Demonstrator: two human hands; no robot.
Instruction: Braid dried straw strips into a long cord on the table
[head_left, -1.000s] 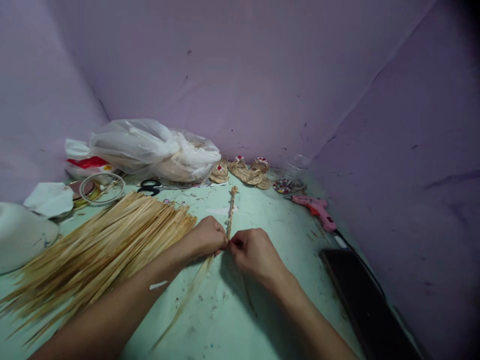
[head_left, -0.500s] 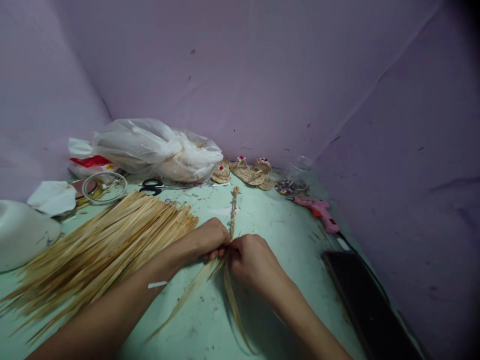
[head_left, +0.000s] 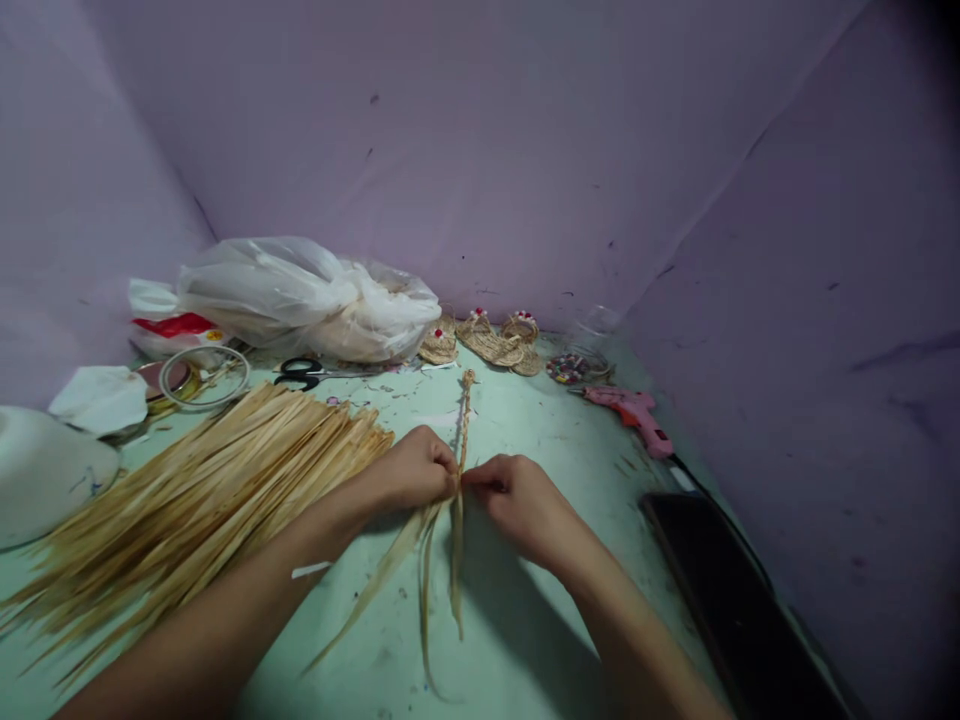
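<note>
A thin braid of dried straw-coloured leaf strips point(head_left: 466, 425) runs away from me across the pale green table, its knotted tip at the far end. My left hand point(head_left: 421, 468) is closed on the near end of the braid. Against the braid's right side, the thumb and forefinger of my right hand point(head_left: 525, 503) pinch at the strips; the exact grip is partly hidden. Below the hands, several loose strips point(head_left: 426, 590) fan out towards me. A large pile of dried leaf strips point(head_left: 247, 455) lies left of my left hand, partly behind that forearm.
Scissors point(head_left: 304, 374) and a white ring point(head_left: 169, 392) lie behind the pile, near a tied plastic bag point(head_left: 307, 300). Small woven slippers point(head_left: 495, 345) with red beads stand by the wall. To the right are beads point(head_left: 570, 367), a pink glue gun point(head_left: 637, 415) and a dark flat slab point(head_left: 727, 590).
My right hand has opened its curl into a pinch, slightly right of where it was. The loose strips below have shifted left and spread apart. My left hand stays at the braid.
</note>
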